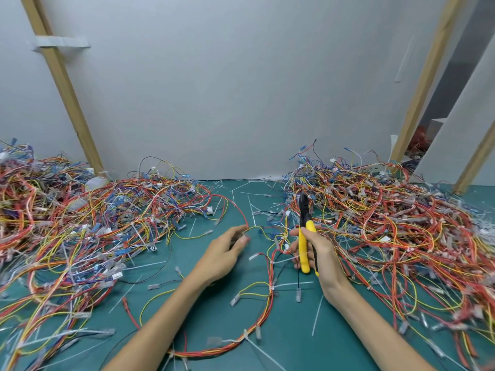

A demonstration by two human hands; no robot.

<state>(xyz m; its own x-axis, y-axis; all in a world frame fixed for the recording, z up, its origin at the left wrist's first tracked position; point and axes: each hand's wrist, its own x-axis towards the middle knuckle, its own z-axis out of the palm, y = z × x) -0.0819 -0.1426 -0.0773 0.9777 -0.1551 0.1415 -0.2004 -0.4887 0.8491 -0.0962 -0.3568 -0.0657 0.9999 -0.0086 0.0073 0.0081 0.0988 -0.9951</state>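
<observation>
Here the left hand (227,253) pinches a thin yellow wire (255,227) of the tied red-and-yellow harness (272,279) on the green surface (203,303); the right hand (321,253) grips yellow-handled cutters (302,245), which could nick insulation instead of white cable ties (272,288)

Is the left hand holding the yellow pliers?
No, the right hand grips the yellow pliers, while the left hand pinches a wire.

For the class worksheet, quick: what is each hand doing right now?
Left hand: pinching a wire.
Right hand: gripping the yellow cutters.
</observation>
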